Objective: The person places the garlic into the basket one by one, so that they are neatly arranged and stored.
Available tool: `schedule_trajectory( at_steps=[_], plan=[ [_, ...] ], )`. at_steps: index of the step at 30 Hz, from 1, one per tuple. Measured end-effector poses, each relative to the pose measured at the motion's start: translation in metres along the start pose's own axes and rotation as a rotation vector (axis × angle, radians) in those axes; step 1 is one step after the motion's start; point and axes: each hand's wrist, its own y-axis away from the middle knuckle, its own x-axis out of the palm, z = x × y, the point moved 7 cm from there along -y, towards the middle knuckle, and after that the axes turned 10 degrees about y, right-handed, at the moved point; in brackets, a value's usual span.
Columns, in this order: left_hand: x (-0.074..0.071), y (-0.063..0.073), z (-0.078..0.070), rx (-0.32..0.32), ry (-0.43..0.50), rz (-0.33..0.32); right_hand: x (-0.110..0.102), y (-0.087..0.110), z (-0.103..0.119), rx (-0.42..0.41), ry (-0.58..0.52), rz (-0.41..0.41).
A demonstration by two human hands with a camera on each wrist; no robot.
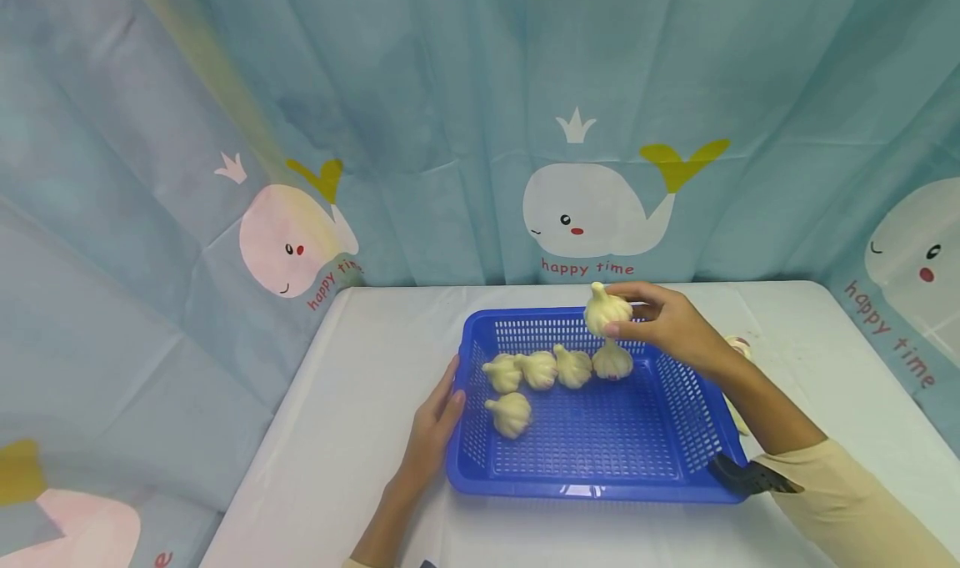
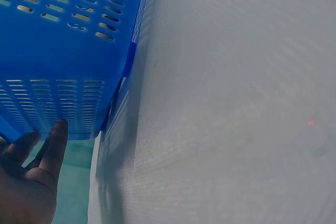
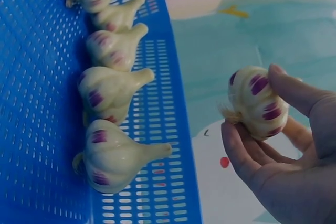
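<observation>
In the head view a blue slatted plastic basket [image 1: 592, 491] stands on the table. My right hand [image 1: 671, 326] holds a garlic bulb [image 1: 606, 309] between thumb and fingers, above the basket's far side. The right wrist view shows purple patches and a tuft of roots on this bulb [image 3: 258, 103]. Several more bulbs lie inside, most in a row along the far wall, such as the garlic bulb [image 1: 612, 361] just below the held one. A single garlic bulb [image 1: 512, 415] lies in front of the row's left end. Against the basket's left wall rests my left hand [image 1: 431, 426], fingers extended.
More garlic [image 1: 738, 347] lies on the white table [image 1: 375, 384] right of the basket, partly hidden by my right forearm. A black strap [image 1: 750, 475] is at the right wrist. Curtains with whale prints [image 1: 585, 209] hang behind the table.
</observation>
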Motion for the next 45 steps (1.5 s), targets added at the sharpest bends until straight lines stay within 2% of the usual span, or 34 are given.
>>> schedule_trajectory(
  at_steps=[14,25,31,35,41,45],
  plan=[
    [-0.001,0.000,0.000,0.009,-0.002,-0.001,0.017,-0.014,-0.004,-0.009,-0.132,0.065],
    [-0.002,0.000,-0.001,-0.005,-0.015,-0.012,0.035,-0.020,-0.003,0.005,-0.118,0.141],
    [-0.001,0.000,0.000,-0.016,-0.010,-0.010,0.043,-0.022,-0.004,0.031,-0.011,0.173],
    [-0.001,0.000,0.000,-0.014,-0.011,-0.006,0.049,-0.022,-0.003,0.016,0.035,0.205],
    [0.000,-0.001,0.001,-0.014,-0.008,-0.004,0.059,-0.023,-0.003,0.023,-0.015,0.251],
    [0.000,0.000,0.001,-0.018,-0.005,-0.006,0.064,-0.025,-0.005,0.036,0.015,0.267]
  ],
)
